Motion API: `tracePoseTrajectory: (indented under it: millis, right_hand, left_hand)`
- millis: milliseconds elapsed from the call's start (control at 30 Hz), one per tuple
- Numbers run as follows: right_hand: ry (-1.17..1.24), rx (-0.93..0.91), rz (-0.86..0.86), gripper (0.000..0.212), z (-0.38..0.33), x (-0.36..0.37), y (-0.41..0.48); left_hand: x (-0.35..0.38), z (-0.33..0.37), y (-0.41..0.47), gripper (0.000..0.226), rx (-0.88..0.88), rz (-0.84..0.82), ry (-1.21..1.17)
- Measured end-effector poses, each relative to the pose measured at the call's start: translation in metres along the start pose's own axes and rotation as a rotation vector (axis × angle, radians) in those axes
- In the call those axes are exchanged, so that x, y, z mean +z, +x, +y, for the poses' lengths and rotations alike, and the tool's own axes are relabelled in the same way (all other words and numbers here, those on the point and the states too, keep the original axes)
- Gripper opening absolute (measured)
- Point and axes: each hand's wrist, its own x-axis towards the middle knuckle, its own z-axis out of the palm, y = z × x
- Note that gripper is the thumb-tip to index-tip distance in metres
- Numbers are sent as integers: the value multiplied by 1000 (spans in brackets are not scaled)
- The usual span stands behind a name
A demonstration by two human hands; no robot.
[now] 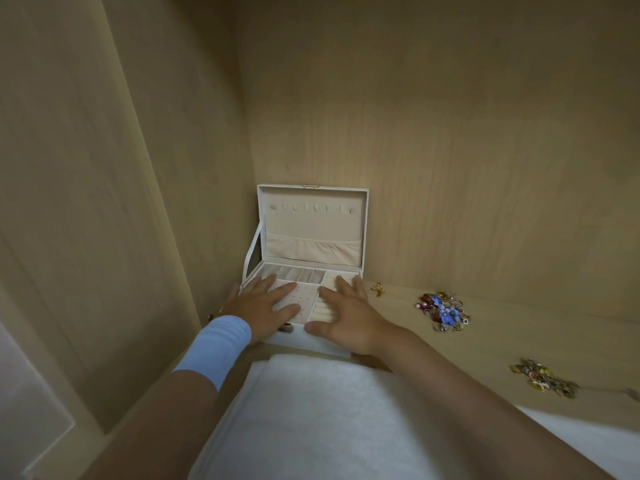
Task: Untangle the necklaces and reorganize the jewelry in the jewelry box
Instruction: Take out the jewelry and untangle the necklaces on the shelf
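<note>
Head view: my left hand (265, 308) and right hand (346, 315) rest flat, fingers spread, on the open jewelry box (311, 233). Trays look empty; tangled jewelry (443, 311) lies centre-right on the shelf (519, 327). Next, I judge: fetch and untangle it.

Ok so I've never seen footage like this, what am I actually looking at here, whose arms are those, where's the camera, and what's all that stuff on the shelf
There is no machine here. A person wears a wide-angle camera on the head, so this single picture looks forward and down along their own two arms. The left hand, with a light blue band at the wrist, and the right hand both lie flat and open on the top tray of a white jewelry box. Its lid stands open against the back of a wooden shelf, and its compartments that show look empty. Neither hand holds anything. To the right of the box on the shelf lie a small gold piece, a tangled pile with blue flowers, and a second gold tangle nearer the camera. A white towel lies in front of the box.
</note>
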Motion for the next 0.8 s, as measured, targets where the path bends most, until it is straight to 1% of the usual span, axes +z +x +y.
tracePoseTrajectory:
  millis: [67, 133, 200, 267, 300, 333, 400, 433, 500, 600, 667, 733, 800]
  right_hand:
    - [3, -18, -12, 90, 1, -4, 0]
    - [60, -47, 7, 86, 8, -13, -7]
    - [105, -64, 95, 78, 23, -27, -16]
    - [7, -56, 233, 65, 43, -41, -24]
    - [-74, -18, 287, 59, 56, -47, -29]
    - [-158, 47, 314, 57, 71, -53, -33]
    - [-284, 215, 287, 59, 98, -59, -44]
    - [-299, 290, 261, 61, 111, -59, -49]
    - [-284, 387, 220, 67, 129, -54, -56]
    - [-240, 450, 178, 82, 147, -46, -54]
    - [-239, 452, 190, 89, 154, -43, -47]
    - [-263, 434, 190, 92, 157, -43, -37]
    - [-247, 414, 182, 91, 159, -44, -27]
  left_hand:
    - [-3, 0, 5, 61, -32, -17, 15]
    - [-6, 11, 6, 61, -32, 38, 38]
    - [-8, 37, 5, 56, 64, 192, 3]
    - [-8, 70, 4, 47, 218, 352, -134]
    - [-6, 89, 6, 44, 297, 391, -204]
    - [-3, 109, 10, 42, 361, 391, -263]
    - [8, 146, 21, 42, 427, 322, -341]
    - [15, 164, 28, 44, 429, 264, -362]
    - [29, 191, 42, 53, 362, 126, -337]
    - [45, 213, 61, 65, 169, -10, -241]
    - [53, 216, 69, 68, 83, -37, -299]
    - [59, 214, 73, 66, 98, -19, -365]
    - [63, 211, 75, 61, 173, 19, -416]
